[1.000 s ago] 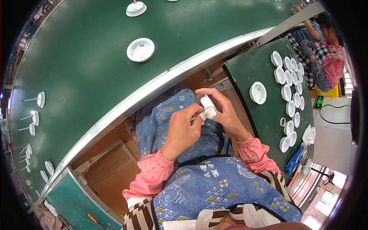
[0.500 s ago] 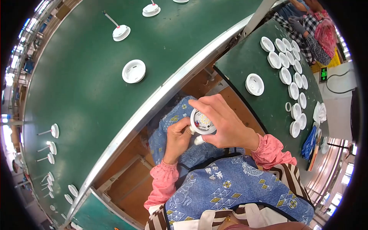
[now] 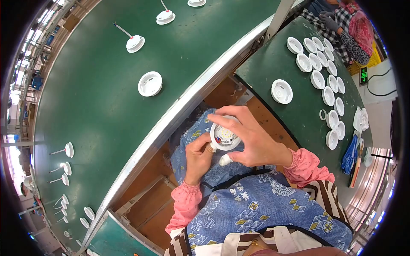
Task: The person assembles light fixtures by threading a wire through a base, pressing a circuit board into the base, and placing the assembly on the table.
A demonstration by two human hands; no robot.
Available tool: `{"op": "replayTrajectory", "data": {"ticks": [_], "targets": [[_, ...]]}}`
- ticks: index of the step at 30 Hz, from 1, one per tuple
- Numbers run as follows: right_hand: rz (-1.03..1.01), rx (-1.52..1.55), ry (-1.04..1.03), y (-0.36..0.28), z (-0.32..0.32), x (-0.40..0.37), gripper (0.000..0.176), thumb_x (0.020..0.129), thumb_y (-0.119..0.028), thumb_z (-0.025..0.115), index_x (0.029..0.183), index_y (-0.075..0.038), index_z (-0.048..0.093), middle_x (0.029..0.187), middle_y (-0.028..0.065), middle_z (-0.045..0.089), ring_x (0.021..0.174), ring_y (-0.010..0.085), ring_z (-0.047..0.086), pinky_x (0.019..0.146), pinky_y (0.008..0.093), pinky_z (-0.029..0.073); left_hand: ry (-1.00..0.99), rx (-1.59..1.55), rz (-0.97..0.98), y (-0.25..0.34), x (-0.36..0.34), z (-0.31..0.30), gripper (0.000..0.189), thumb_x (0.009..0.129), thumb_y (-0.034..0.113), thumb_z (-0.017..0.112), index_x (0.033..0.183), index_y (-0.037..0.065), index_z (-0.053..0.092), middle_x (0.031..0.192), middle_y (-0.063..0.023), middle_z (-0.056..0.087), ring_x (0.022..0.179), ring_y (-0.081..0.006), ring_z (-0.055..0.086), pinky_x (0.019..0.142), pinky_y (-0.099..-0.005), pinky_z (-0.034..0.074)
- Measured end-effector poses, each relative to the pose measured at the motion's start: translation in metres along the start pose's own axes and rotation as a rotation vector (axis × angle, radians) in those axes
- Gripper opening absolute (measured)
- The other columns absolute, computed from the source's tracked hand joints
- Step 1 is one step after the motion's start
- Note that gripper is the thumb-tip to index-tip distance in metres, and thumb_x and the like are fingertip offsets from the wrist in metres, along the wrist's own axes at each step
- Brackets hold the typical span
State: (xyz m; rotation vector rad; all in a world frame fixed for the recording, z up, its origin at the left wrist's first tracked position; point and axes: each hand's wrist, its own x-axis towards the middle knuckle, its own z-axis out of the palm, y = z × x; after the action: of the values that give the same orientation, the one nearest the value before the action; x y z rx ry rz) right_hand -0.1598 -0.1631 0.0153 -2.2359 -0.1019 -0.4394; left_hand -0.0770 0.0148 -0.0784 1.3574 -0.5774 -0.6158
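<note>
A round white lamp housing [image 3: 212,137] with a small LED board [image 3: 224,135] and coloured wires inside is held over my lap. My left hand [image 3: 199,160] pinches its lower left rim, thumb and fingers closed there. Across the upper right rim lie the stretched fingers of my right hand [image 3: 252,138]. That hand's thumb, with a white cover [image 3: 225,160] on its tip, stands apart below the rim, so the hand is spread rather than gripping. The far fingertips are partly hidden behind the housing.
Several white cups [image 3: 317,80] stand on the right green table [image 3: 265,64], with a thin white ring [image 3: 323,114]. Blue-handled tools [image 3: 350,155] lie near its edge. On the left table are a white housing [image 3: 150,84] and wired lamps [image 3: 135,43]. A co-worker [image 3: 341,30] is at upper right.
My right thumb has moved off the housing's lower rim, and its fingers have spread. My left hand keeps its pinch. The view has shifted slightly.
</note>
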Motion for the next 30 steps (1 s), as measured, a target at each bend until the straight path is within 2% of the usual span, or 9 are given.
{"op": "replayTrajectory", "data": {"ticks": [2, 5, 6, 10, 13, 15, 21, 24, 30], "targets": [[0.055, 0.041, 0.08, -0.005, -0.004, -0.003, 0.069, 0.063, 0.003, 0.076, 0.129, -0.004, 0.057, 0.124, 0.0169, 0.051, 0.114, 0.0355, 0.049, 0.097, 0.0439, 0.043, 0.046, 0.048, 0.046, 0.002, -0.001, 0.002, 0.008, 0.094, 0.004, 0.067, 0.1, 0.0, 0.07, 0.087, -0.0018, 0.067, 0.076, -0.009, 0.057, 0.07, -0.0243, 0.046], [0.158, 0.061, 0.161, 0.006, -0.004, -0.02, 0.051, 0.067, 0.004, 0.072, 0.117, -0.002, 0.062, 0.119, 0.0162, 0.053, 0.112, 0.0338, 0.051, 0.096, 0.0427, 0.043, 0.127, 0.158, 0.111, 0.006, -0.004, 0.004, 0.007, 0.091, 0.003, 0.068, 0.098, 0.0, 0.069, 0.082, -0.0032, 0.065, 0.071, -0.0114, 0.056, 0.067, -0.0254, 0.045], [0.162, 0.012, 0.191, 0.003, -0.003, -0.02, 0.041, 0.068, 0.003, 0.07, 0.108, -0.002, 0.063, 0.113, 0.0148, 0.053, 0.107, 0.0322, 0.052, 0.093, 0.0414, 0.042, 0.148, 0.21, 0.124, 0.009, -0.003, 0.005, 0.007, 0.09, 0.002, 0.069, 0.097, 0.0, 0.069, 0.081, -0.0041, 0.064, 0.07, -0.0126, 0.056, 0.066, -0.0259, 0.045], [0.202, -0.015, 0.166, 0.005, 0.0, -0.021, 0.038, 0.07, 0.002, 0.069, 0.108, -0.001, 0.064, 0.108, 0.0138, 0.051, 0.104, 0.0317, 0.051, 0.092, 0.0402, 0.042, 0.174, 0.44, 0.222, 0.028, -0.002, 0.012, 0.008, 0.087, -0.001, 0.069, 0.095, 0.0, 0.068, 0.078, -0.0088, 0.063, 0.066, -0.0184, 0.058, 0.063, -0.0277, 0.045], [0.228, 0.013, 0.17, 0.003, 0.003, -0.017, 0.036, 0.071, 0.003, 0.069, 0.107, -0.001, 0.064, 0.105, 0.0131, 0.05, 0.102, 0.0309, 0.051, 0.091, 0.0397, 0.042, 0.205, 0.478, 0.281, 0.028, -0.002, 0.015, 0.008, 0.086, -0.001, 0.069, 0.093, 0.0, 0.068, 0.077, -0.0101, 0.062, 0.066, -0.021, 0.059, 0.062, -0.0291, 0.046], [0.251, 0.053, 0.173, 0.003, 0.004, -0.016, 0.035, 0.072, 0.003, 0.069, 0.106, -0.001, 0.064, 0.104, 0.0124, 0.05, 0.101, 0.0295, 0.051, 0.09, 0.0393, 0.043, 0.213, 0.486, 0.29, 0.025, -0.004, 0.015, 0.007, 0.086, -0.002, 0.069, 0.093, 0.0, 0.068, 0.077, -0.01, 0.062, 0.066, -0.0212, 0.059, 0.062, -0.0295, 0.046], [0.443, 0.309, 0.12, 0.01, 0.0, -0.016, 0.032, 0.073, 0.0, 0.069, 0.105, -0.003, 0.065, 0.104, 0.0083, 0.052, 0.092, 0.0173, 0.054, 0.074, 0.0303, 0.043, 0.218, 0.492, 0.243, 0.023, -0.004, 0.015, 0.007, 0.087, -0.002, 0.068, 0.094, 0.0, 0.068, 0.076, -0.0099, 0.061, 0.066, -0.0205, 0.059, 0.062, -0.029, 0.045], [0.391, 0.287, 0.151, 0.01, 0.001, -0.017, 0.031, 0.074, 0.0, 0.069, 0.105, -0.004, 0.065, 0.103, 0.0061, 0.055, 0.092, 0.0136, 0.054, 0.07, 0.0275, 0.04, 0.247, 0.474, 0.219, 0.019, -0.004, 0.017, 0.007, 0.088, -0.002, 0.067, 0.094, 0.0, 0.068, 0.074, -0.0097, 0.06, 0.065, -0.0199, 0.057, 0.061, -0.0287, 0.044], [0.462, 0.469, 0.264, 0.012, 0.011, -0.018, 0.032, 0.074, 0.002, 0.068, 0.105, -0.004, 0.062, 0.096, 0.0057, 0.059, 0.082, 0.0137, 0.057, 0.071, 0.0281, 0.043, 0.263, 0.455, 0.214, 0.009, -0.002, 0.021, 0.008, 0.088, -0.003, 0.067, 0.095, 0.001, 0.068, 0.073, -0.0086, 0.058, 0.063, -0.0188, 0.054, 0.06, -0.0287, 0.043]]}}
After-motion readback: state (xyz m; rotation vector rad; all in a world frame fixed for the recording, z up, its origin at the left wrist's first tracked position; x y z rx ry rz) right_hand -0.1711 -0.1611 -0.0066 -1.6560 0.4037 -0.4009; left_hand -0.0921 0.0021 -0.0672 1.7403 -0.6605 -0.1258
